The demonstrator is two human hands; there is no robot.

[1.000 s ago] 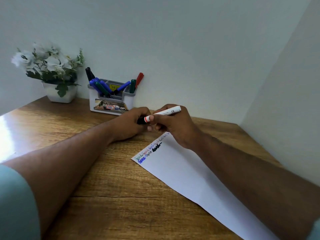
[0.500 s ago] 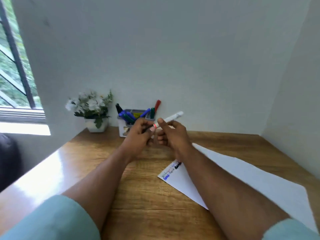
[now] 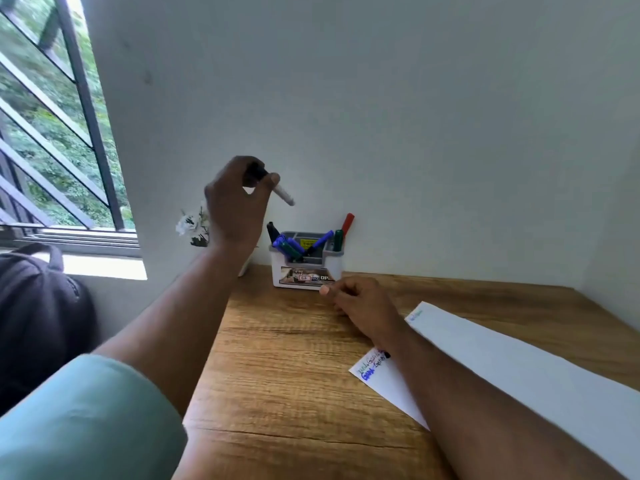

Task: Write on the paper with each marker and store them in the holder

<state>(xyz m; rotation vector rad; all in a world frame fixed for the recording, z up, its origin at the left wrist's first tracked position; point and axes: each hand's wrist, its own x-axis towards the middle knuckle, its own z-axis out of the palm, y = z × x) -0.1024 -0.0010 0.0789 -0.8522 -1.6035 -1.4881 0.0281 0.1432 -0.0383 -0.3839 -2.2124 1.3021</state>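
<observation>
While the left hand (image 3: 235, 206) pinches a marker (image 3: 282, 194) above the holder (image 3: 306, 263), right hand (image 3: 360, 301) rests curled, w/ nothing visibly held, on the table (image 3: 294, 358) beside the paper (image 3: 519, 362).

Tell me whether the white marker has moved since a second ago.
Yes. The white marker, then held low in front of the holder, is now raised above it to its left in the left hand.
</observation>
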